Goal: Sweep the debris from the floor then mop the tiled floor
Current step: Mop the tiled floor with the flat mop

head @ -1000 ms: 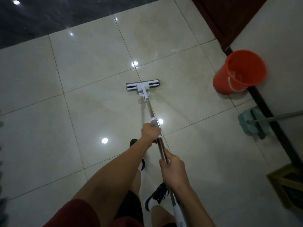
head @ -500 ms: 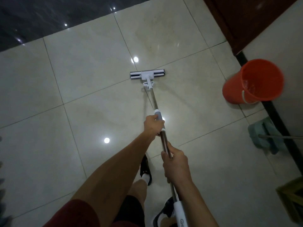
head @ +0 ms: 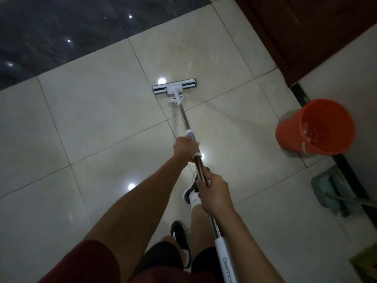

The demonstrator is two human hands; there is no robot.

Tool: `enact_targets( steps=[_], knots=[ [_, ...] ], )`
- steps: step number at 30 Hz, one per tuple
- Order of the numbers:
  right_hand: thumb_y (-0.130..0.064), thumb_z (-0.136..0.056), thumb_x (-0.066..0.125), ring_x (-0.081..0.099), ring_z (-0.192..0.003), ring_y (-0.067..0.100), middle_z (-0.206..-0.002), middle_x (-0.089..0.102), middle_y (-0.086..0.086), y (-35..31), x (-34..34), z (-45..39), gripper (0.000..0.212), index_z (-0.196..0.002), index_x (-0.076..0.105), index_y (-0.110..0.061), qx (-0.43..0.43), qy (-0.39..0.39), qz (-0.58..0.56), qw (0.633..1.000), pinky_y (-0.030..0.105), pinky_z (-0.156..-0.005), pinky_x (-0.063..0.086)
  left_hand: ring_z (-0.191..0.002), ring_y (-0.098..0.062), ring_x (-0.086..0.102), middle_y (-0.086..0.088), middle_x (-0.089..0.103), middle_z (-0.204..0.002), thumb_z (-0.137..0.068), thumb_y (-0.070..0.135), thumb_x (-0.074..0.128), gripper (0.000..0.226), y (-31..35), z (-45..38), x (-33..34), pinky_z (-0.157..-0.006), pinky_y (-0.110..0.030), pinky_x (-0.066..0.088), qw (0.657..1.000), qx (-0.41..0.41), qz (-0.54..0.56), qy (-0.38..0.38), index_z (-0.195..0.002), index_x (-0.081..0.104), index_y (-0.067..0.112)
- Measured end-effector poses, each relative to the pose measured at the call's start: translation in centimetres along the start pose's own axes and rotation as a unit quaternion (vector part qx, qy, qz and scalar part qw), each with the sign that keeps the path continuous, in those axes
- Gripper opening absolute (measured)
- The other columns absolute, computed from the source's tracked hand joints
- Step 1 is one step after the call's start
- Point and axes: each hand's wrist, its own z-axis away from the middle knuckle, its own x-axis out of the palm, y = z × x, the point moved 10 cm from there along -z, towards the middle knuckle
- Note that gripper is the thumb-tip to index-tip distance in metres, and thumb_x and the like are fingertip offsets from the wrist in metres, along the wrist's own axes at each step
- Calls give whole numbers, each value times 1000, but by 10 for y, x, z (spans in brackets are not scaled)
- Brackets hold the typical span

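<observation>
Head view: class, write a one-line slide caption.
Both hands, left hand ahead of right hand, grip the mop on the tiled floor near an orange bucket.

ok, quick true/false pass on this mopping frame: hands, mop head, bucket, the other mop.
1. Both hands grip the mop handle. True: left hand is further down the handle, right hand behind it.
2. The mop head is lifted off the floor. False: it rests on the tiled floor.
3. The orange bucket stands right of the mop. True.
4. The bucket lies tipped over. False: it stands upright.
5. A green mop lies near the wall. True.
</observation>
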Motion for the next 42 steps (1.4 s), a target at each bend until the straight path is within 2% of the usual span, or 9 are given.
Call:
enact_targets(
  steps=[2,8,12,18,26,31,34,39,42],
  knots=[
    [-21,-101,53,65,-83,14,-104,69,4,-27,-12,-24,40,-140,54,-29,-9,-4,17,1000,13,-57,45,-72,-26,73,-8,68,-82,-91,16,70,20,28,-18,-4,-62,-40,64,1000,-11,15,7,-106,70,4],
    [-19,-101,52,69,-98,25,-113,69,9,-100,-45,-81,43,-142,51,-31,-19,-13,30,999,35,-89,58,-61,-24,70,-17,71,-87,-93,15,67,21,110,-60,-8,-39,-25,51,1000,-21,14,9,-106,69,-1],
    [-20,-100,53,70,-92,25,-108,69,7,-138,-54,-120,44,-142,51,-34,-10,-22,21,999,41,-85,60,-63,-25,70,-15,70,-88,-93,14,68,20,159,-89,-17,-43,-29,56,1000,-15,11,10,-108,70,1],
    [-18,-101,50,65,-80,19,-96,66,1,-203,-59,-178,45,-142,50,-36,-14,-25,17,999,33,-78,60,-59,-19,66,-14,71,-89,-93,13,67,18,224,-144,-37,-36,-22,48,1000,-2,0,17,-105,72,1],
    [-22,-103,48,62,-73,17,-95,66,4,-320,-45,-271,37,-139,53,-30,7,-16,-1,1000,35,-73,60,-88,-25,67,-7,70,-104,-87,14,72,26,322,-259,-86,-55,-21,48,1000,14,-7,15,-112,75,7],
    [-24,-103,49,69,-91,18,-102,67,3,-406,-29,-339,41,-144,48,-30,9,-12,5,1000,31,-82,59,-96,-29,69,-7,69,-102,-84,10,75,27,391,-342,-128,-76,-32,59,999,21,17,23,-111,76,7],
    [-24,-103,51,69,-101,24,-117,68,7,-448,-21,-380,47,-148,44,-32,7,-9,-17,1000,40,-90,58,-98,-30,70,-9,72,-109,-82,11,77,31,432,-385,-144,-76,-33,60,999,31,13,28,-113,76,7],
    [-24,-102,51,66,-76,25,-99,67,7,-497,-22,-444,46,-146,45,-35,18,-9,-60,998,37,-59,59,-94,-34,72,-16,70,-115,-87,13,75,35,498,-433,-161,-71,-45,64,998,46,18,29,-122,72,7],
    [-26,-101,51,64,-72,25,-97,68,9,-521,-28,-474,45,-145,46,-36,3,-4,-58,998,43,-64,62,-90,-32,72,-15,67,-113,-91,13,72,34,532,-447,-163,-67,-45,64,998,57,36,18,-125,68,8]
  ],
)
